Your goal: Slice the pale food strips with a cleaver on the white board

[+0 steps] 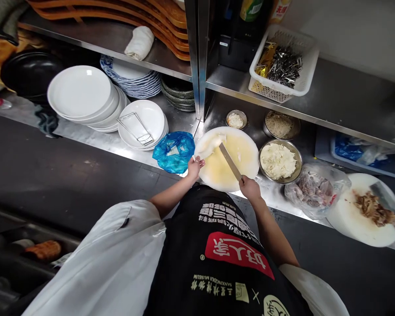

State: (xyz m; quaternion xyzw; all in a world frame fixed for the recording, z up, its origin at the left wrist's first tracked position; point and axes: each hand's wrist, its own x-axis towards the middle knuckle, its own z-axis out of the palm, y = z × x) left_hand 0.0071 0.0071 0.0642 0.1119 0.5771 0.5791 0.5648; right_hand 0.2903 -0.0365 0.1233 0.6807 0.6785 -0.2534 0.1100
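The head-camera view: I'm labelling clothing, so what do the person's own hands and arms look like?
The left hand and the right hand are bare, with no gloves, rings or watch visible. The forearms are uncovered too. Further up are loose white fabric sleeves, wide and creased; the left sleeve shows a small dark mark near its opening.

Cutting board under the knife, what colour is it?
The cutting board is white around the rim, yellowish across the middle; the head view shows it.
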